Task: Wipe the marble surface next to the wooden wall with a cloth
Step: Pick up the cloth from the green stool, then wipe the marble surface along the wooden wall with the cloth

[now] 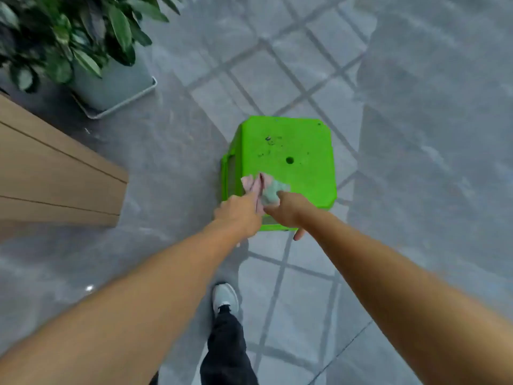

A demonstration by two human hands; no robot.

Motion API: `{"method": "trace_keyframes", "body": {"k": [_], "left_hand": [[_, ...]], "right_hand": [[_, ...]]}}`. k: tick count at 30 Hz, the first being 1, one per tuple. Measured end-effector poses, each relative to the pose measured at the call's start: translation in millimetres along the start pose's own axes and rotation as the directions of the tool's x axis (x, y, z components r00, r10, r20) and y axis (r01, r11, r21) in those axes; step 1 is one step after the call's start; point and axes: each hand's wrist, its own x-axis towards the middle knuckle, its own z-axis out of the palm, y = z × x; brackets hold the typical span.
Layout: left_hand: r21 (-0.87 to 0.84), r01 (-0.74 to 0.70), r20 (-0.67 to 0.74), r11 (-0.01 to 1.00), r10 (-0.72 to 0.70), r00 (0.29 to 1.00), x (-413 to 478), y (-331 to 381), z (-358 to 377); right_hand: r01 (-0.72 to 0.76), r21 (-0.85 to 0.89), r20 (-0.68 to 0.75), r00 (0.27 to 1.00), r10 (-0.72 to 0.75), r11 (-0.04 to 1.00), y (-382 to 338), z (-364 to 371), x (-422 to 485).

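Note:
A crumpled pink and pale green cloth lies at the near left corner of a bright green plastic stool. Both arms reach down to it. My left hand pinches the pink part of the cloth. My right hand grips the pale green part, its fingers closed around it. The wooden wall stands at the left, with the dark grey marble surface running along its foot.
A potted plant in a pale square pot stands at the upper left beside the wooden wall. Grey floor tiles spread around the stool. My foot in a grey shoe is just below the stool.

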Motion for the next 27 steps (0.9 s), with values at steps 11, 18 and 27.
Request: {"method": "trace_keyframes", "body": {"k": [11,18,27], "left_hand": [[-0.671,-0.442,-0.584,0.595,-0.058,0.81,112,-77,133],[-0.992,-0.02,-0.086,0.122,-0.572,0.816,76,-289,208],[-0.98,-0.165,-0.046,-0.109,-0.686,0.726,227,-516,229]], "right_hand": [[0.371,-0.021,-0.783,0.571,-0.247,0.928,47,146,115],[0.495,-0.059,-0.137,0.856,-0.499,0.867,3,344,131],[0.677,-0.205,0.052,0.728,-0.683,0.707,-113,540,325]]}}
